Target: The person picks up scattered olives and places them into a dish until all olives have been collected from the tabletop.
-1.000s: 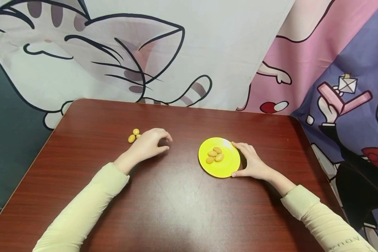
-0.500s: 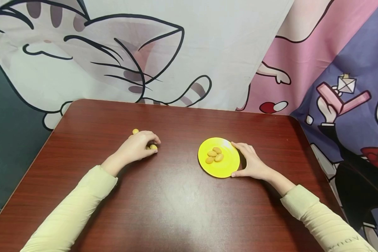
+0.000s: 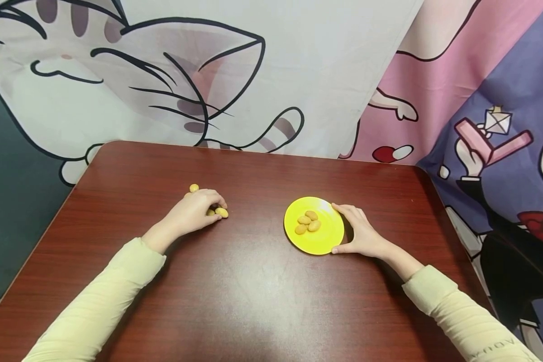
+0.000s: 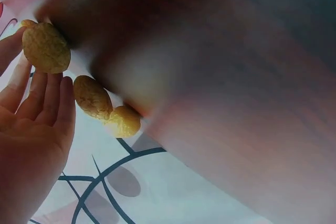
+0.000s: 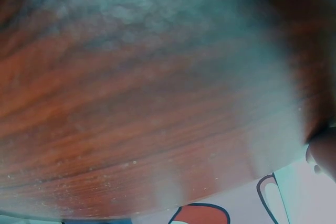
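A left hand [image 3: 187, 213] curls thumb and finger around a yellow nut [image 3: 222, 213]; the right hand [image 3: 362, 238], thumb and fingers parted, holds a plate [image 3: 330, 232] by its rim.

Probably light, firm and slippery, the nut seems best pinched by its sides; more nuts [image 4: 92, 97] lie past the little finger, and four nuts [image 3: 314, 226] beyond the right fingertips.

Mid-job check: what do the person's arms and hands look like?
The left hand and right hand are gloveless. The left sleeve and right sleeve are pale yellow and creased, with wide cuffs; dark lettering marks the right one.
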`<act>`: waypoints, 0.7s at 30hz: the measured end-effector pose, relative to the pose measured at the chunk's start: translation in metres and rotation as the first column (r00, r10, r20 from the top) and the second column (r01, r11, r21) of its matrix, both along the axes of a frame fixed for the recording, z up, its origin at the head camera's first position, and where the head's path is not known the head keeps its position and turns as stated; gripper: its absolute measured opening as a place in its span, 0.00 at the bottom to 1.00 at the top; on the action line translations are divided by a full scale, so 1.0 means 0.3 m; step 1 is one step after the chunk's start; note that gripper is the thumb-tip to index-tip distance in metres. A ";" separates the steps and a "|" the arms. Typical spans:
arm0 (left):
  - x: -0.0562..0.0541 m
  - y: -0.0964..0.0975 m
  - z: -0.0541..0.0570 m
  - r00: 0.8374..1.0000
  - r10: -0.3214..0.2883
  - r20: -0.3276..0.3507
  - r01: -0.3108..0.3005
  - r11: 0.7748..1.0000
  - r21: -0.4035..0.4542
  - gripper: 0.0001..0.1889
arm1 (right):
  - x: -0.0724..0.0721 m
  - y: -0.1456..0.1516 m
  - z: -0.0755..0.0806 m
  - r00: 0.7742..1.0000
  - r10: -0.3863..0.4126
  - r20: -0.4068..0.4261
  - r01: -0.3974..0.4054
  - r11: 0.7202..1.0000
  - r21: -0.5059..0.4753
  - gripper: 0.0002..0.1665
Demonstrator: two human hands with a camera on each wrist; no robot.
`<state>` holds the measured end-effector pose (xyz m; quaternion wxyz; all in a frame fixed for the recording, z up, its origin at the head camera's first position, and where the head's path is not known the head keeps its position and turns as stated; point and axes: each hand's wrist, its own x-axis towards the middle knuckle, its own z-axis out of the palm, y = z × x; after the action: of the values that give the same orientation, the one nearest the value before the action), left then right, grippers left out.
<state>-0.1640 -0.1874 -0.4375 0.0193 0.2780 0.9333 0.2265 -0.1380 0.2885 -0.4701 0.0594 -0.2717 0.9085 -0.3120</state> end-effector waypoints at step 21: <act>-0.003 0.076 0.025 1.000 -0.012 -0.004 0.012 1.000 0.029 0.06 | -0.001 -0.001 -0.001 1.000 0.006 -0.001 -0.006 1.000 -0.010 0.71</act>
<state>-0.1649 -0.1646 -0.4302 0.0148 0.2842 0.9284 0.2391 -0.1383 0.2882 -0.4703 0.0585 -0.2749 0.9060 -0.3164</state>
